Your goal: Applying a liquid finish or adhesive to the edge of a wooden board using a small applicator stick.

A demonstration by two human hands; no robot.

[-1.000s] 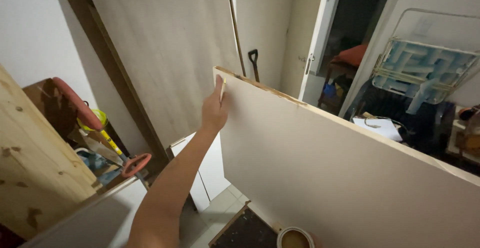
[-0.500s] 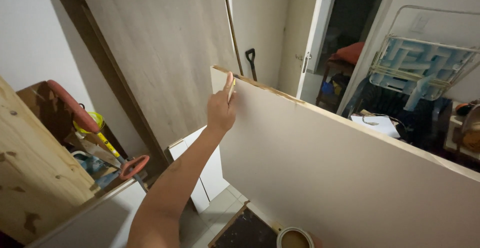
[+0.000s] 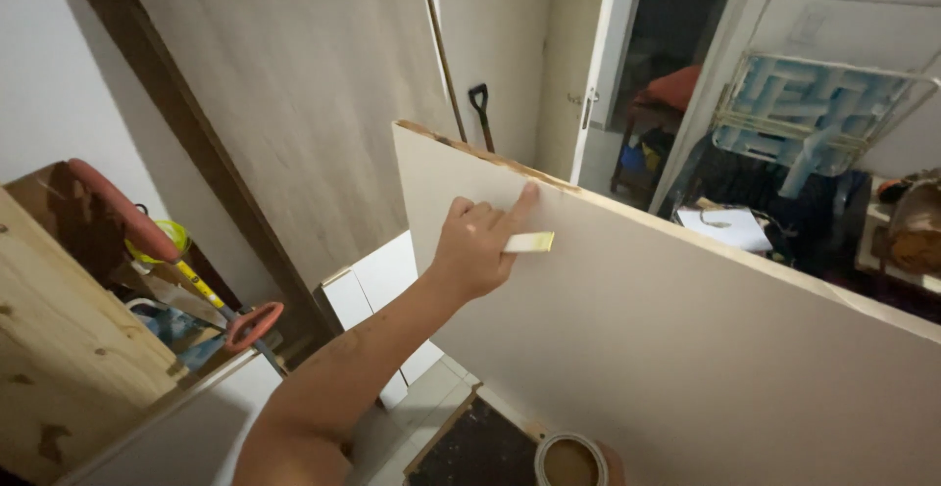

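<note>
One small pale spatula (image 3: 527, 242) in left hand (image 3: 477, 251) closed grip, forefinger on one white board (image 3: 686, 349), one open tin (image 3: 571, 460) below

The left hand (image 3: 475, 251) presses a small pale strip (image 3: 528, 242) against the upright white board (image 3: 686, 349).

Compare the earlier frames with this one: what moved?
The left hand slid rightward and down from the corner of the large white upright board, turning its small pale flat spatula from upright to horizontal. Grip unchanged; board and open tin stayed put.
</note>
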